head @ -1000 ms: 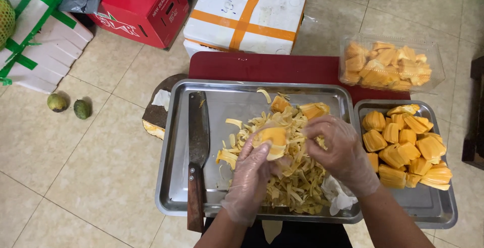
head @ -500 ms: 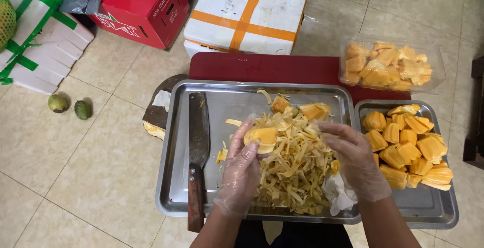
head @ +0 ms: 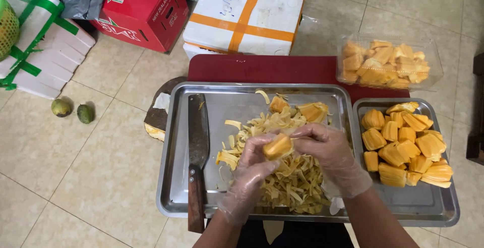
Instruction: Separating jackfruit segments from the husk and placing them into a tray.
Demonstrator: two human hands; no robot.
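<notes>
Gloved hands meet over the steel tray (head: 176, 142)

Left hand (head: 252, 170) and right hand (head: 327, 154) curl fingers around one orange fruit pod (head: 278, 146); a red carton (head: 146, 11) and orange-taped white box (head: 247, 13) sit far.

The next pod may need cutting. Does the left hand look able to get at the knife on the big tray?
Probably yes: the knife lies uncovered just beside the left hand, though that hand now holds a jackfruit pod.

Fruit-prep spot on tiled floor (head: 75, 177), stacked produce cartons (head: 146, 6), steel trays (head: 174, 127)
</notes>
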